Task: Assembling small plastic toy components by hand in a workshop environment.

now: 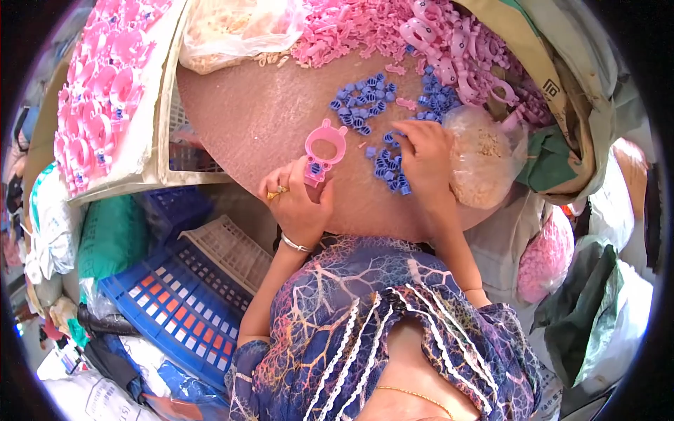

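Note:
My left hand (pixel 298 200), wearing a ring and a bracelet, grips a pink plastic eared ring (pixel 326 144) by its lower end. A small blue striped piece (pixel 316 168) sits on that end, just above my thumb and fingertips. Bent over the loose blue plastic pieces (pixel 365 98) is my right hand (pixel 427 151). Its thumb and fingertips are drawn close together above the pieces, and whatever they may pinch is too small to make out. More blue pieces (pixel 388 168) lie between my two hands on the round brown tabletop (pixel 246 133).
Pink plastic parts (pixel 358 31) are heaped at the far edge, with more eared rings (pixel 456 52) to their right. A clear bag of beige bits (pixel 484 158) stands beside my right hand. Filled pink rings (pixel 105 91) cover a board at left. A blue basket (pixel 175 302) sits below.

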A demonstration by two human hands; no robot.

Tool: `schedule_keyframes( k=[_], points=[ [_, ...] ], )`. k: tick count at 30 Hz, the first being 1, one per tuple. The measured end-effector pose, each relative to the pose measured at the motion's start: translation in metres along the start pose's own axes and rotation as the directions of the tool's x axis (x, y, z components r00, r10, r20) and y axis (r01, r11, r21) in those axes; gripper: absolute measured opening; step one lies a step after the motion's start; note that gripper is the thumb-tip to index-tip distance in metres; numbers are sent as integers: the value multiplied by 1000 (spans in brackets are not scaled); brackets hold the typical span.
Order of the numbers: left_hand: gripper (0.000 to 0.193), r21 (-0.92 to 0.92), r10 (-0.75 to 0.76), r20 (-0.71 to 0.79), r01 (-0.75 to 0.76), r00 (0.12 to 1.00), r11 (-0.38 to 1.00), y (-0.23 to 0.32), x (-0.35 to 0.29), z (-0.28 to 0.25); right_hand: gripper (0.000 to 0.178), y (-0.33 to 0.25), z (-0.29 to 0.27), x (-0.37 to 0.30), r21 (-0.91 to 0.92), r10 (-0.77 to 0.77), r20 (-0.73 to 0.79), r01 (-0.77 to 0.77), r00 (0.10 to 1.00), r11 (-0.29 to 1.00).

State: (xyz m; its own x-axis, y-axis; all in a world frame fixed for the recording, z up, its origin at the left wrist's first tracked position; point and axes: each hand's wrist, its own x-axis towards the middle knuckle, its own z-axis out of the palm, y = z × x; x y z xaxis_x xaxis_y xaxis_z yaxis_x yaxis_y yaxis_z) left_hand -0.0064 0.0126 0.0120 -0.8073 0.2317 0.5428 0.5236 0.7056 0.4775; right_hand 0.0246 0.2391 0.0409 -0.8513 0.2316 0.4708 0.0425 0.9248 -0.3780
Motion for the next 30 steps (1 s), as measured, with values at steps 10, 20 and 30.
schedule_keyframes(
  k=[10,20,30],
  points=[
    [59,-78,16,-35,-19,999,997,-9,-14,7,25,32,5,30,-290,93,-47,-103,995,951],
    [66,-93,18,-9,-19,1000,995,-9,-12,5,21,34,21,40,-120,31,45,-26,998,992],
    [63,-81,27,-35,-30,999,996,-11,1,6,28,33,19,42,-149,-9,41,15,999,989]
  ],
)
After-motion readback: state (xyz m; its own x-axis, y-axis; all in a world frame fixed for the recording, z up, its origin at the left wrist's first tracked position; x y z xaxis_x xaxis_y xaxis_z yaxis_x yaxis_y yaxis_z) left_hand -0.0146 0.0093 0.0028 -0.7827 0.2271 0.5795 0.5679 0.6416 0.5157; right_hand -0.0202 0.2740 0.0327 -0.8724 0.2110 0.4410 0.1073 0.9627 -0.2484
